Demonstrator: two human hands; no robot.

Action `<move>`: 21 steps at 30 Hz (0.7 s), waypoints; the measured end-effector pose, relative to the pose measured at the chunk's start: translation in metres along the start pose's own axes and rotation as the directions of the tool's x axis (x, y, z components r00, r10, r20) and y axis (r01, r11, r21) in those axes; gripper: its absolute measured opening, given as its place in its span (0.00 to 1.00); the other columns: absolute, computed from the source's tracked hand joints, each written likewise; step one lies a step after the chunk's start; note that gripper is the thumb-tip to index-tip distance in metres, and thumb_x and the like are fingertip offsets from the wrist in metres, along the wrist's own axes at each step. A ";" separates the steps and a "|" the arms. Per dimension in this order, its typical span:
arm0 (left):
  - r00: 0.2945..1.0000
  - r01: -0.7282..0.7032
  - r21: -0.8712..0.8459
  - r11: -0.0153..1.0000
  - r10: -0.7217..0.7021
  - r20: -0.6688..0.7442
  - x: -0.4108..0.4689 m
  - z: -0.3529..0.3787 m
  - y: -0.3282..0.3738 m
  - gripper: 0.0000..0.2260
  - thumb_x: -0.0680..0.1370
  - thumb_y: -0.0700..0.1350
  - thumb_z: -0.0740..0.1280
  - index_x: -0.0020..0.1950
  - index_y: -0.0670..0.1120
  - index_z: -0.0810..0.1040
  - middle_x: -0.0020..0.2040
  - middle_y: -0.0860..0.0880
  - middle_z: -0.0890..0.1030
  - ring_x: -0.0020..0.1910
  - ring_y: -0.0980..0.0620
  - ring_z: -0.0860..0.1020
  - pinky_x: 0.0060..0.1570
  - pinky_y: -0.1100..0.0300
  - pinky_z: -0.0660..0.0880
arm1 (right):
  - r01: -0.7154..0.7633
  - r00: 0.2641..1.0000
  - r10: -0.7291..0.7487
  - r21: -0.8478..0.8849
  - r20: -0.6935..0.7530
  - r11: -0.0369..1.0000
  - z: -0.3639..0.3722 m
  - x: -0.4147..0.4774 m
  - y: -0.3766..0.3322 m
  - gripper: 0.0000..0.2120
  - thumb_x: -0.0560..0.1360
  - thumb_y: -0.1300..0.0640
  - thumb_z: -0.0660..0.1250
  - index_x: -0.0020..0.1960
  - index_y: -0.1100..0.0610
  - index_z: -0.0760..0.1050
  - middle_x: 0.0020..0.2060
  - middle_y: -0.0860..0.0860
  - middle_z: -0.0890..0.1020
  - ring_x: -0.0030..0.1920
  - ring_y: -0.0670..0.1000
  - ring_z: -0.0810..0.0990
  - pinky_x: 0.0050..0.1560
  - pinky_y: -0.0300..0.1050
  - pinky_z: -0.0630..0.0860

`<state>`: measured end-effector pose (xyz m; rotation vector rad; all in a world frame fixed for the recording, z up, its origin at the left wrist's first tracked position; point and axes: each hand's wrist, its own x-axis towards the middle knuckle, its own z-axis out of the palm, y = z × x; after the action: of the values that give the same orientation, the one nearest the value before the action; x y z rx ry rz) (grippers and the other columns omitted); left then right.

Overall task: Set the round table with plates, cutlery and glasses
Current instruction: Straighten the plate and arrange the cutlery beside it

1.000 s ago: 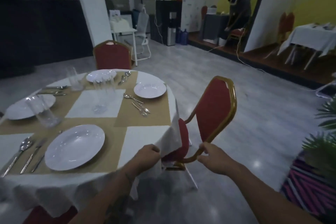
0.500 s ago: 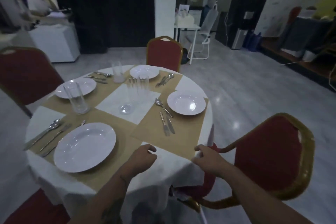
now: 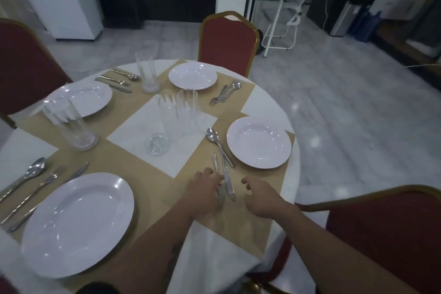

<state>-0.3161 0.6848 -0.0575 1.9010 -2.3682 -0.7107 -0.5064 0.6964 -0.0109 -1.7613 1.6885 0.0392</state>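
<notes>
Head: left hand [image 3: 202, 190] touches fork [image 3: 216, 163], right hand [image 3: 260, 198] hovers.

The plates [image 3: 259, 142] are gleaming, glossy and smooth. The cutlery [image 3: 216, 137] is shining like polished metal, and the clear glasses [image 3: 71, 124] are showing ribbed sides. The white cloth [image 3: 214, 246] is lying matt under tan papery mats [image 3: 243, 217], and the polished floor [image 3: 346, 114] is reflecting light.
</notes>
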 end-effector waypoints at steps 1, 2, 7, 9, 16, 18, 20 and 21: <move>0.999 -0.036 0.056 0.998 0.037 -0.015 0.006 0.004 0.000 0.23 0.72 0.51 0.65 0.68 0.56 0.71 0.67 0.49 0.68 0.62 0.44 0.70 0.58 0.50 0.71 | 0.033 0.999 -0.033 -0.043 0.006 0.999 0.000 0.007 -0.002 0.27 0.76 0.59 0.63 0.74 0.58 0.66 0.71 0.55 0.71 0.70 0.55 0.70 0.68 0.46 0.69; 0.997 -0.067 0.107 0.992 0.070 -0.027 0.011 0.007 -0.001 0.23 0.72 0.53 0.65 0.67 0.58 0.72 0.69 0.50 0.67 0.64 0.45 0.70 0.58 0.50 0.70 | 0.067 0.998 -0.066 -0.095 0.013 0.993 0.002 0.015 -0.003 0.26 0.76 0.60 0.63 0.73 0.58 0.67 0.70 0.55 0.72 0.70 0.56 0.71 0.68 0.48 0.69; 0.989 -0.098 0.151 0.984 0.113 -0.097 0.019 0.012 -0.017 0.22 0.69 0.55 0.54 0.59 0.56 0.77 0.69 0.52 0.71 0.66 0.45 0.71 0.58 0.51 0.70 | 0.262 0.960 -0.279 -0.361 0.005 0.895 0.009 0.046 -0.006 0.21 0.75 0.59 0.61 0.67 0.57 0.69 0.65 0.54 0.71 0.62 0.59 0.72 0.61 0.51 0.70; 0.980 -0.070 0.107 0.992 0.088 -0.177 0.016 0.010 -0.026 0.20 0.69 0.55 0.54 0.54 0.56 0.79 0.65 0.52 0.75 0.62 0.45 0.74 0.55 0.51 0.73 | 0.325 0.930 -0.366 -0.434 -0.011 0.840 0.010 0.060 -0.006 0.24 0.71 0.63 0.63 0.67 0.55 0.68 0.68 0.52 0.68 0.61 0.58 0.71 0.59 0.52 0.73; 0.959 0.064 0.024 0.998 -0.055 -0.279 -0.001 0.012 -0.046 0.14 0.66 0.52 0.60 0.47 0.56 0.81 0.60 0.52 0.78 0.59 0.46 0.76 0.51 0.50 0.75 | 0.436 0.849 -0.528 -0.588 0.016 0.682 0.021 0.101 -0.009 0.20 0.65 0.64 0.71 0.56 0.57 0.73 0.61 0.53 0.75 0.51 0.58 0.77 0.40 0.50 0.77; 0.955 0.098 -0.001 0.995 -0.095 -0.281 -0.007 0.012 -0.053 0.09 0.66 0.50 0.68 0.45 0.56 0.81 0.60 0.52 0.78 0.60 0.45 0.75 0.52 0.50 0.74 | 0.443 0.850 -0.525 -0.610 0.050 0.657 0.023 0.106 -0.014 0.20 0.61 0.65 0.72 0.52 0.59 0.74 0.53 0.55 0.78 0.47 0.59 0.78 0.38 0.51 0.78; 0.948 0.124 -0.019 0.992 -0.125 -0.294 -0.011 0.015 -0.059 0.09 0.65 0.49 0.71 0.44 0.55 0.81 0.60 0.52 0.77 0.60 0.46 0.74 0.52 0.51 0.72 | 0.463 0.848 -0.524 -0.589 0.079 0.662 0.024 0.108 -0.018 0.19 0.61 0.67 0.73 0.51 0.61 0.74 0.49 0.57 0.77 0.49 0.60 0.78 0.39 0.53 0.78; 0.940 0.135 -0.022 0.991 -0.135 -0.314 -0.013 0.015 -0.059 0.08 0.66 0.48 0.71 0.44 0.55 0.80 0.59 0.53 0.77 0.60 0.47 0.73 0.52 0.51 0.71 | 0.477 0.839 -0.538 -0.584 0.081 0.657 0.024 0.108 -0.020 0.18 0.62 0.67 0.73 0.51 0.61 0.74 0.49 0.58 0.77 0.50 0.60 0.77 0.40 0.53 0.78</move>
<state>-0.2625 0.6928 -0.0887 2.0166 -2.0612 -0.3748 -0.4617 0.6123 -0.0711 -2.7069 1.2396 0.2486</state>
